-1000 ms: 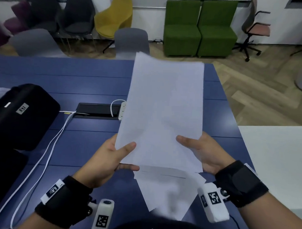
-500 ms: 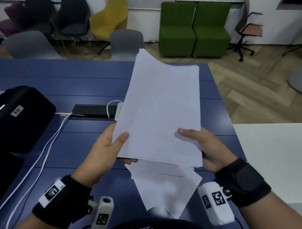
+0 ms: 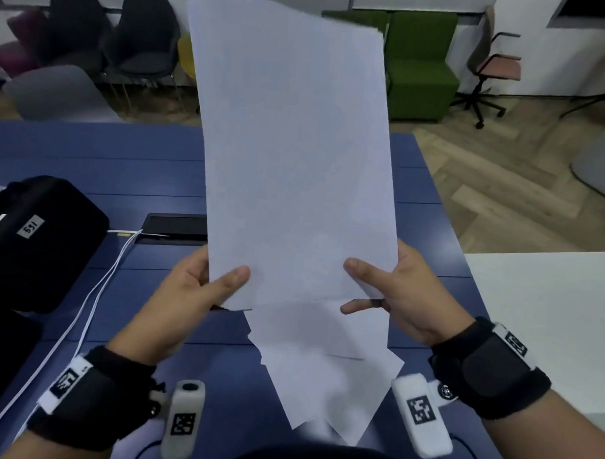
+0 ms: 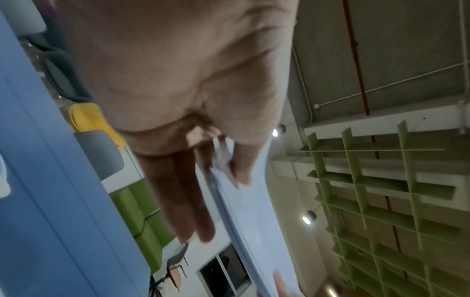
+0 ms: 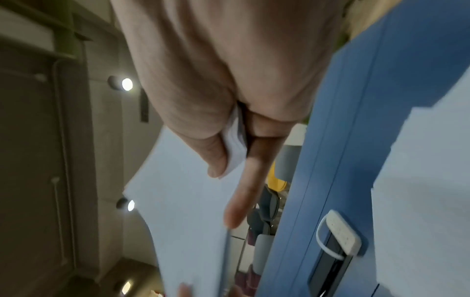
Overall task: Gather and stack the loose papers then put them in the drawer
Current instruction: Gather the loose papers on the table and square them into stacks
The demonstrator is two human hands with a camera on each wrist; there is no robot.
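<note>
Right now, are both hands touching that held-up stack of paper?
Touching. Head view: left hand and right hand pinch the paper stack at its lower corners.

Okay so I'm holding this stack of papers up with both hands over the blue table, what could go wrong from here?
1. The stack is pinched only at its bottom corners by the left hand and right hand; the tall sheets may flop or fan out.
2. Its top edges look uneven, so sheets might slip when tapped square.
3. Loose papers lie on the table under the stack; they could be knocked or forgotten.
</note>
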